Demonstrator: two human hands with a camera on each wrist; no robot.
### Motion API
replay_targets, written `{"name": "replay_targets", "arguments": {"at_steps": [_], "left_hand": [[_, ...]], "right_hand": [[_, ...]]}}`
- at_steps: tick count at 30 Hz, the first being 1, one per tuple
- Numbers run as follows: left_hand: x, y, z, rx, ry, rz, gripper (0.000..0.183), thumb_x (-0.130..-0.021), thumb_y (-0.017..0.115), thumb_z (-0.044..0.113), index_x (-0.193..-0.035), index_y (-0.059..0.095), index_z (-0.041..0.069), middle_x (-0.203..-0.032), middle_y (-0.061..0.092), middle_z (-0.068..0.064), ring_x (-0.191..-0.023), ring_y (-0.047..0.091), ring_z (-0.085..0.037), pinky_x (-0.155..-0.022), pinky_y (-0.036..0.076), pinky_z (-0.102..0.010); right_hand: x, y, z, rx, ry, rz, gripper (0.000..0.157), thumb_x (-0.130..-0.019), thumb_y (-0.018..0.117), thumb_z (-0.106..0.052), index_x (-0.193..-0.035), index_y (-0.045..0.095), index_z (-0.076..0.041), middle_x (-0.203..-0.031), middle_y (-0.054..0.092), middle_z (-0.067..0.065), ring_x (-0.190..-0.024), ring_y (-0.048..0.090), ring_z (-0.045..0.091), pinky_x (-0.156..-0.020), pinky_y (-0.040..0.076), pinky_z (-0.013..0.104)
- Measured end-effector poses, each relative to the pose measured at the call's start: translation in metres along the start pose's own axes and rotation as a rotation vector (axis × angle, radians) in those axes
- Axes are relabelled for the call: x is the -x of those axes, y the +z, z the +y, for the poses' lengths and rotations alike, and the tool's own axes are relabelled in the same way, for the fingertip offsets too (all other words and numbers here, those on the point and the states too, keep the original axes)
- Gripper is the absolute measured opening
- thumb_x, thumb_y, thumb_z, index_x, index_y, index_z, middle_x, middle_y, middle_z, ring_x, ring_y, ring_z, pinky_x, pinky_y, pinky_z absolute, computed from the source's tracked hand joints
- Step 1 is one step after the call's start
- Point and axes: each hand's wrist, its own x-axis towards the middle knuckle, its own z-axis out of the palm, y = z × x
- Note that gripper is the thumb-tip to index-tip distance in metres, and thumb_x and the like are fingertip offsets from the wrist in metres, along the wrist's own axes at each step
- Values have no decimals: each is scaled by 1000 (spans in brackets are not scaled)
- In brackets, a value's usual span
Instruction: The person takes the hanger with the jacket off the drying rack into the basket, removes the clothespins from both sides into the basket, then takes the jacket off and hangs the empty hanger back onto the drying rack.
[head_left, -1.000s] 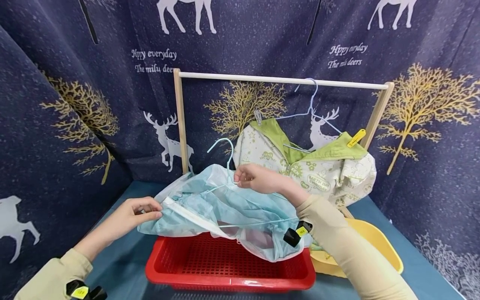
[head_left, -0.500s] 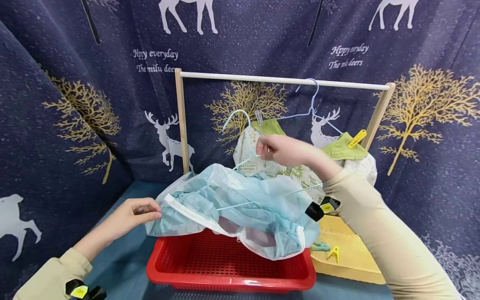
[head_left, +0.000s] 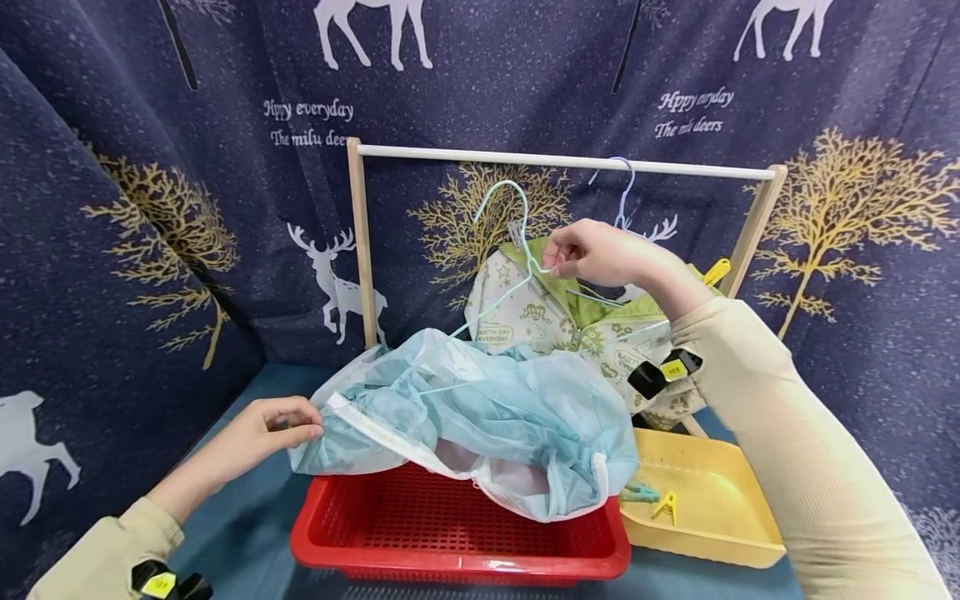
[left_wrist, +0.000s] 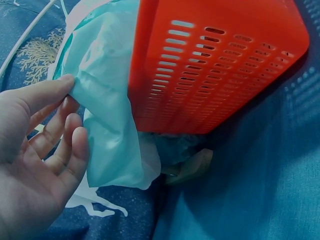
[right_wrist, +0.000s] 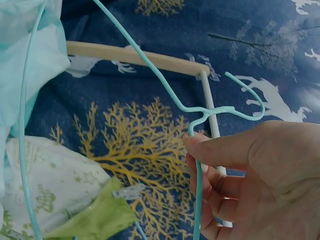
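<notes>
My left hand (head_left: 283, 423) pinches the edge of a sheer light blue jacket (head_left: 517, 404) with a white zip band; the left wrist view shows thumb and forefinger meeting on the blue cloth (left_wrist: 107, 95). Above the jacket, my right hand (head_left: 603, 254) holds a pale mint wire hanger (head_left: 491, 310) just beside its neck, hook up. In the right wrist view the thumb and fingers pinch the hanger's shoulder wire (right_wrist: 198, 185). The hanger's left end disappears into the jacket; its right part is outside the cloth. The jacket lies over the back of a red basket (head_left: 461, 567).
Behind stands a wooden rack with a white rail (head_left: 480, 155). A lilac hanger (head_left: 624, 196) on it carries a green-and-white printed garment (head_left: 517, 308), clipped with pegs. To the right sits a yellow tray (head_left: 720, 500) holding a teal peg (head_left: 639, 492) and a yellow peg (head_left: 665, 507).
My right hand has lifted up and to the right with the mint hanger, drawing much of it out of the jacket. My left hand stays at the jacket's edge.
</notes>
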Motion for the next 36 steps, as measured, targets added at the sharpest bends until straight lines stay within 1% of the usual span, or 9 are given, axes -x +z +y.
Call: {"name": "replay_targets", "arguments": {"at_steps": [6,9,13,16,20,26,30,33,36], "left_hand": [[0,0,-2,17,-2,-9,7,-96,64,17,-98,67,11,-85,68,11,-71,56,-9,-59,44,-27],[0,-1,-1,26,-15,-18,9,-96,63,18,-101,66,11,-87,68,10,-74,57,-7,-61,45,-27],[1,-2,1,39,-37,-29,12,-97,62,18,-103,65,9,-91,68,10,-78,59,-4,-64,47,-27],[1,-1,1,40,-32,-30,12,-98,61,18,-104,64,8,-94,69,12,-82,62,-2,-67,49,-26],[-1,0,-1,47,10,-25,11,-98,60,14,-105,63,7,-97,69,14,-88,65,1,-71,51,-23],[-1,0,-2,57,43,-27,11,-98,59,11,-106,62,5,-98,69,16,-90,65,2,-73,52,-20],[-1,0,-1,50,39,-17,11,-98,60,11,-106,62,4,-96,69,16,-88,64,1,-71,52,-22],[-2,1,-1,45,22,-20,12,-98,60,13,-107,62,5,-96,69,15,-87,64,0,-71,52,-23],[-3,1,-2,40,-1,-33,13,-98,61,15,-107,63,6,-96,69,13,-87,64,-1,-71,52,-24]], "right_hand": [[-4,-14,2,-9,16,49,6,-93,62,-6,-95,67,-5,-74,55,1,-69,47,13,-68,41,29],[-5,-22,2,-8,34,78,6,-93,63,-7,-96,68,-6,-72,53,-2,-65,45,10,-66,39,27],[-6,-32,2,-12,36,128,5,-94,63,-7,-96,67,-5,-68,50,-4,-61,43,7,-64,38,25],[-11,-37,2,6,27,189,4,-93,63,-6,-95,66,-3,-65,49,-6,-58,41,5,-61,37,23],[-21,-39,0,70,48,303,3,-91,64,-7,-92,66,-5,-64,49,-7,-58,42,5,-61,36,24],[-38,-34,-2,172,102,453,6,-90,62,-8,-93,67,-6,-71,54,-3,-68,48,14,-72,38,33],[-48,-30,0,171,153,526,8,-91,60,-8,-95,66,-7,-81,58,4,-81,54,24,-79,41,40],[-56,-27,-1,141,208,568,9,-93,59,-10,-99,65,-8,-95,63,10,-93,57,28,-85,44,45],[-66,-21,-2,148,247,620,11,-95,59,-11,-103,66,-9,-108,66,13,-103,59,31,-90,47,48]]}}
